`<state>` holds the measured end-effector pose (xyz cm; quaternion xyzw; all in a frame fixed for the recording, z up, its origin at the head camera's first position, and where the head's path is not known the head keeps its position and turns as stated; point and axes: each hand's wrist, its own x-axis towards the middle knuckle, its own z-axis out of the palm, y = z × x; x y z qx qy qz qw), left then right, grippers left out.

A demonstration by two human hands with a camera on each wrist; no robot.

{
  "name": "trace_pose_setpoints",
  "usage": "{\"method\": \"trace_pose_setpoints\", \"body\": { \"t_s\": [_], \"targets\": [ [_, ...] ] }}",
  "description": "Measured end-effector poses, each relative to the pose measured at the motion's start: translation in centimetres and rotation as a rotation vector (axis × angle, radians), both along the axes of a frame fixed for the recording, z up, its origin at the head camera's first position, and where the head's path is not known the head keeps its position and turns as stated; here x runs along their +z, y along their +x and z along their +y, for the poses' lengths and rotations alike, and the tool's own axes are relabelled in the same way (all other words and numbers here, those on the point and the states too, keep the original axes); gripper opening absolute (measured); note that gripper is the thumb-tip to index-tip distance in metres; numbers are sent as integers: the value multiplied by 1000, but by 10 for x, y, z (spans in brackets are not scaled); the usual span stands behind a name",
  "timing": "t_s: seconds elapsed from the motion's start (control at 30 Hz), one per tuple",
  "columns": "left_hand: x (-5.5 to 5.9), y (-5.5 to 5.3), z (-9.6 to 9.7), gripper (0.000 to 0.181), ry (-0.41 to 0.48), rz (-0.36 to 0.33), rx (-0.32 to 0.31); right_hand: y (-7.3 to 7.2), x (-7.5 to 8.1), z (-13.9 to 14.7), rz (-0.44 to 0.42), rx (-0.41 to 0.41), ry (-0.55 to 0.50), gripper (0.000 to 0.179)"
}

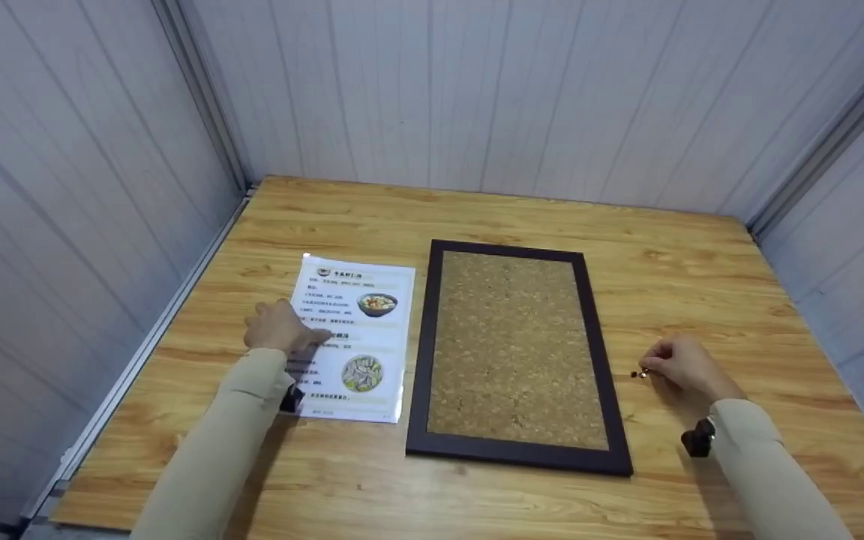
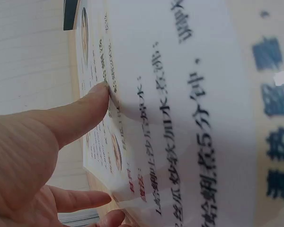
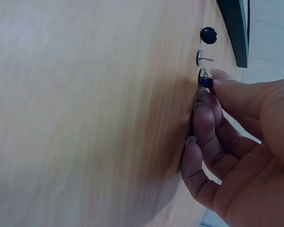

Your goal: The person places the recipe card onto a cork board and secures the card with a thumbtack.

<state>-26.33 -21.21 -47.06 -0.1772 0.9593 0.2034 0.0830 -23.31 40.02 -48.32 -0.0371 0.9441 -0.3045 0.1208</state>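
A printed recipe sheet [image 1: 383, 341] with two food pictures and a glossy surface lies on the table. My left hand [image 1: 278, 326] rests at its left edge, the thumb [image 2: 97, 97] straight on the print and the other fingers spread beyond the edge. To the right lies a corkboard [image 1: 514, 337] with a dark frame. Beyond its right side, my right hand [image 1: 687, 367] pinches a dark-headed thumbtack [image 3: 207, 82] between thumb and index finger, low over the table. Close by are a black thumbtack [image 3: 208, 35] and another with its pin sticking out [image 3: 200, 58].
The wood-grain table [image 1: 357, 487] is bounded by pale panel walls [image 1: 477, 97] at the back and both sides. A narrow strip of table separates the sheet from the corkboard frame [image 1: 421, 375].
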Motion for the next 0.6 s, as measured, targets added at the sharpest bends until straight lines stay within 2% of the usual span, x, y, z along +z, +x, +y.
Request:
{"method": "trace_pose_setpoints", "body": {
  "t_s": [0.1,0.27,0.37,0.47,0.6],
  "targets": [
    [0,3,-2,88,22,-24,32,3,-2,-3,3,-4,9,15],
    [-1,4,-5,89,103,0,65,2,-4,-4,30,15,47,16],
    [-2,1,-6,78,185,37,58,3,-6,-3,48,20,76,16],
    [2,-1,-8,57,299,45,50,4,-7,-2,50,20,88,16],
    [8,5,-20,36,442,-4,30,4,-5,-5,26,42,90,14]
  ]
}}
